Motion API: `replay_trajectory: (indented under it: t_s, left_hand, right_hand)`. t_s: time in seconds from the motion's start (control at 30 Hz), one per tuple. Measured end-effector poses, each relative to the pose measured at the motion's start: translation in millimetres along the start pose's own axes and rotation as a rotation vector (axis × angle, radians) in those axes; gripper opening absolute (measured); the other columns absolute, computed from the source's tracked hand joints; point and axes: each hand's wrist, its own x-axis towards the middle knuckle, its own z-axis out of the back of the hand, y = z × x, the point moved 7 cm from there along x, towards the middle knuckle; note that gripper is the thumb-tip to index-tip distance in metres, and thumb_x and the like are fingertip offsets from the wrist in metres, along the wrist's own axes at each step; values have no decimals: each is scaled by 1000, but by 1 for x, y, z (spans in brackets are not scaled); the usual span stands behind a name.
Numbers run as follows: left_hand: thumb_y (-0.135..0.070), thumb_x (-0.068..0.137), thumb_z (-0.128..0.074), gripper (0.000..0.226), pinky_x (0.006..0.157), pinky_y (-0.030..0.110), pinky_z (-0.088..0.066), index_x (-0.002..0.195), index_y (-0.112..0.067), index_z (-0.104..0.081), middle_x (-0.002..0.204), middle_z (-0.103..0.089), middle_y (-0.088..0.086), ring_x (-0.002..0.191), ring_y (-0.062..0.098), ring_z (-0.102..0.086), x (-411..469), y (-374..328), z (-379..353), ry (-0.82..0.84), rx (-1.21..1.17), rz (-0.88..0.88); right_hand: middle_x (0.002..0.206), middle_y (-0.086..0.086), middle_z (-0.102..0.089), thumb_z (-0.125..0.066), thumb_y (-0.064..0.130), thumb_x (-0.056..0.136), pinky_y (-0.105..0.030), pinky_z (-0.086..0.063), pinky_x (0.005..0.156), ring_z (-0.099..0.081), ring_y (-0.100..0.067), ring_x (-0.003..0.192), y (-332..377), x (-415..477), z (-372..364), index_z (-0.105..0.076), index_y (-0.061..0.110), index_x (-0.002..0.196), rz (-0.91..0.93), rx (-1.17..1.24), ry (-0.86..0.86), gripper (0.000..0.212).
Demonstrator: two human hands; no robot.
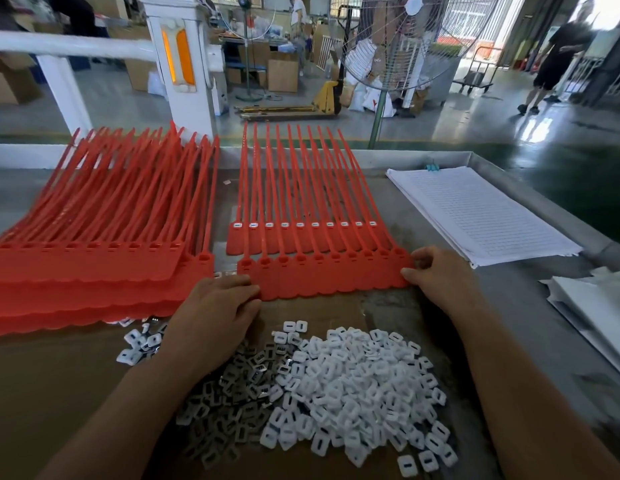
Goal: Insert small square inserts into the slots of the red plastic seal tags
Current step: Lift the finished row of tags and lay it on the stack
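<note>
A joined strip of red seal tags (322, 275) lies across the table in front of me, its slots empty. Behind it lies a second red strip (301, 237) with white inserts in its slots. My left hand (215, 306) pinches the near strip's left end. My right hand (440, 271) pinches its right end between thumb and fingers. A heap of white square inserts (357, 386) lies below the strip, beside a heap of small metal inserts (239, 393).
A large stack of red tag strips (93, 265) fills the left of the table. A pile of lined paper sheets (474, 209) lies at right, more white sheets (599, 306) at the right edge. A fan (405, 39) stands behind the table.
</note>
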Motion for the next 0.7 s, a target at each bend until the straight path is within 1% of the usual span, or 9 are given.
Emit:
replay_trajectory:
  t_s: [0.07, 0.13, 0.17, 0.23, 0.3, 0.37, 0.43, 0.53, 0.7]
  left_hand:
    - [-33, 93, -43, 36, 103, 23, -20, 128, -28, -51, 139, -41, -12, 124, 13, -33, 0, -1, -1, 4, 26, -17]
    - [-30, 93, -44, 37, 102, 22, -21, 129, -27, -50, 140, -41, -12, 122, 13, -34, 0, -1, -1, 3, 39, -26]
    - [-29, 93, -44, 37, 102, 23, -22, 129, -27, -50, 140, -41, -12, 122, 13, -34, 0, -2, -1, 2, 45, -31]
    - [-28, 93, -44, 37, 102, 23, -23, 130, -27, -49, 140, -41, -12, 121, 14, -35, 0, -2, -1, 1, 57, -40]
    - [-28, 93, -44, 38, 102, 23, -24, 131, -27, -48, 140, -41, -12, 121, 13, -35, 0, -3, -2, 2, 68, -44]
    - [-29, 94, -43, 38, 102, 22, -23, 132, -28, -46, 141, -40, -12, 121, 13, -35, 0, -4, -2, 4, 81, -50]
    - [-29, 94, -41, 39, 102, 22, -22, 133, -29, -45, 142, -38, -13, 121, 13, -34, 0, -4, -3, 8, 92, -50]
    - [-30, 94, -41, 39, 102, 22, -22, 133, -30, -45, 142, -37, -14, 122, 13, -33, 0, -5, -3, 6, 100, -48]
    - [-31, 94, -40, 39, 102, 21, -21, 133, -30, -44, 143, -37, -13, 123, 13, -32, 0, -7, -3, 4, 122, -64]
  right_hand:
    - [103, -5, -67, -69, 16, 79, -22, -36, 80, -59, -18, 93, 10, -3, 5, -66, 11, 107, 53, 33, -38, 29]
    - [87, 7, -66, -69, 17, 78, -21, -38, 77, -57, -9, 80, 27, -9, 4, -68, 21, 91, 132, 118, -1, 13]
    - [79, 14, -63, -70, 16, 78, -19, -38, 74, -56, -4, 76, 39, -15, 1, -66, 27, 82, 188, 169, 51, 12]
    - [73, 23, -58, -70, 14, 78, -11, -38, 70, -55, 5, 72, 65, -30, -9, -62, 32, 75, 315, 222, 182, 20]
    - [74, 26, -58, -68, 16, 80, -3, -40, 68, -57, 11, 76, 88, -48, -23, -65, 32, 78, 433, 185, 322, 16]
    - [76, 27, -58, -66, 18, 82, 2, -39, 71, -55, 16, 78, 101, -64, -37, -68, 28, 85, 508, 147, 441, 10]
    - [77, 26, -57, -65, 18, 83, -1, -41, 70, -56, 14, 74, 109, -74, -45, -70, 22, 91, 555, 127, 499, 10]
    - [78, 22, -56, -66, 16, 83, -4, -41, 68, -53, 10, 71, 119, -86, -49, -71, 18, 94, 617, 117, 531, 13]
    - [84, 13, -58, -66, 20, 83, -12, -40, 70, -54, 2, 74, 136, -104, -54, -72, 18, 96, 694, 121, 597, 14]
